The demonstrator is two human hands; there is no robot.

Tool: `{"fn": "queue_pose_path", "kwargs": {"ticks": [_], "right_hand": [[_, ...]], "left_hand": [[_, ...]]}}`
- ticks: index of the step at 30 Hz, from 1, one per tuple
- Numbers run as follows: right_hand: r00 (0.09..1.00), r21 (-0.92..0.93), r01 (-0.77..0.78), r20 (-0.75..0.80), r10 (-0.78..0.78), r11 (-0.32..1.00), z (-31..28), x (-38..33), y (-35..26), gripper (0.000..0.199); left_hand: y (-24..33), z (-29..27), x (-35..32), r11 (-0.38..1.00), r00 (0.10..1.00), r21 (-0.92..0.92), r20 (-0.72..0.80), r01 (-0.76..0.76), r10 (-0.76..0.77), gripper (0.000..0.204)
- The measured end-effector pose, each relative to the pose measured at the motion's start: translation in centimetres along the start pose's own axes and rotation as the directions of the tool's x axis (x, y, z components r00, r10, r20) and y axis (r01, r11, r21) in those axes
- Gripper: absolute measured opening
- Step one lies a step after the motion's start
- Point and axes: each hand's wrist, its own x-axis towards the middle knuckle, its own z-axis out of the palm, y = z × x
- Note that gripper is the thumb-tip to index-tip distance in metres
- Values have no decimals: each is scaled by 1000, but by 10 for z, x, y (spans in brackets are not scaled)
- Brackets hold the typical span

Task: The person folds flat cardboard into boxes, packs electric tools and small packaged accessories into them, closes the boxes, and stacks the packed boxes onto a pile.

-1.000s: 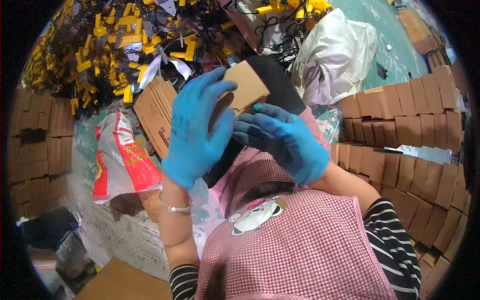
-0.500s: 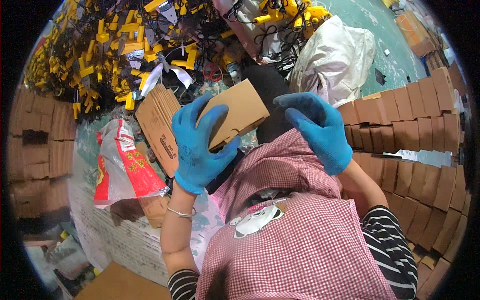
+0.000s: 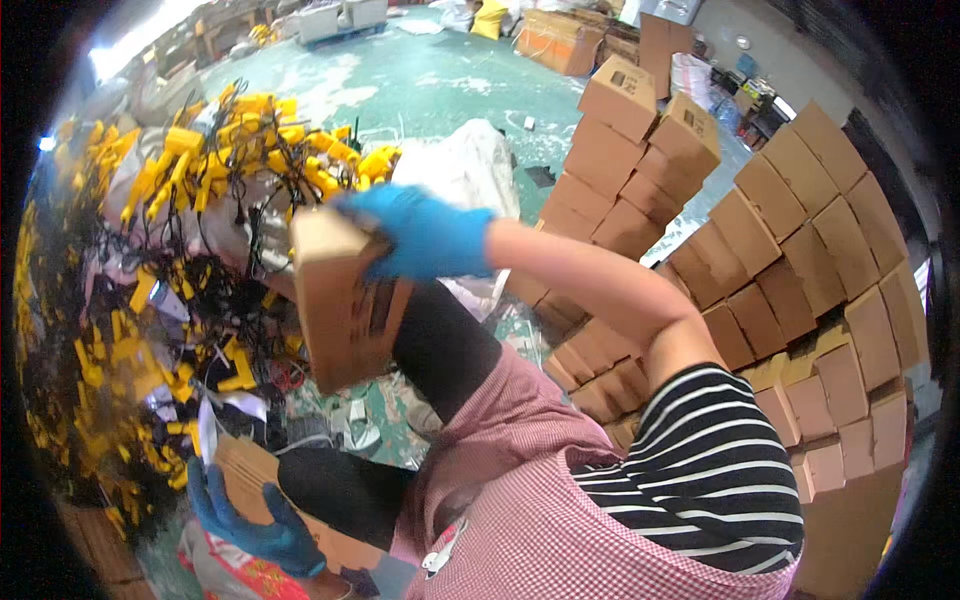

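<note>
My right hand (image 3: 425, 232), in a blue glove, is closed on the upper end of a brown cardboard box (image 3: 345, 320). It holds the box raised above my black-clad leg; the glove is blurred by motion. Low on the left, my left hand (image 3: 255, 530), gloved in blue too, has its fingers spread with nothing gripped. It is over or beside a stack of flattened cartons (image 3: 245, 465); whether it touches them I cannot tell. A red and white plastic sack (image 3: 240, 575) lies below that hand.
A heap of yellow tools with black cords (image 3: 150, 370) fills the left side. Beyond my right hand lies a white sack (image 3: 470, 165). Tall stacks of closed cardboard boxes (image 3: 760, 270) stand along the right. Green floor (image 3: 400, 75) stretches behind.
My right hand has taken hold of the box and lifted it forward. My left hand has let go of it and moved down beside the flat cartons. The view has swung to the right.
</note>
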Motion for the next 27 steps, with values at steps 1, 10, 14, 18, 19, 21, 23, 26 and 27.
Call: {"fn": "queue_pose_path", "kwargs": {"ticks": [1,10,14,18,19,21,23,26,27], "right_hand": [[984,-101,-26,-176,8,995,-29,-11,6,78],[706,-803,-559,-591,-391,204,-210,-111,25,66],[650,-718,-694,-658,-380,56,-253,-166,59,64],[720,-718,-691,-673,-172,-85,-274,-228,124,72],[720,-713,-694,-681,-133,-100,-271,-228,136,69],[612,-607,-789,-789,53,94,-292,-234,164,68],[616,-618,-786,-784,73,-8,-274,-195,188,50],[818,-794,-35,-372,438,-607,-287,-223,195,11],[873,-883,-61,-273,404,-465,-286,-221,201,11]], "left_hand": [[-4,4,3,999,999,-39,7,32,-32,62],[-20,64,-9,969,994,-243,103,56,-31,50],[-26,75,-11,956,974,-262,216,131,-74,43],[-64,95,-30,960,976,-225,174,168,-130,42],[-76,93,-38,966,971,-170,169,195,-166,42],[-108,98,-62,960,963,-121,127,251,-236,39],[-176,111,-130,942,930,107,157,319,-333,38],[-143,81,-153,798,788,95,128,595,-603,33],[-204,83,-220,560,623,-297,192,774,-759,40]]}}
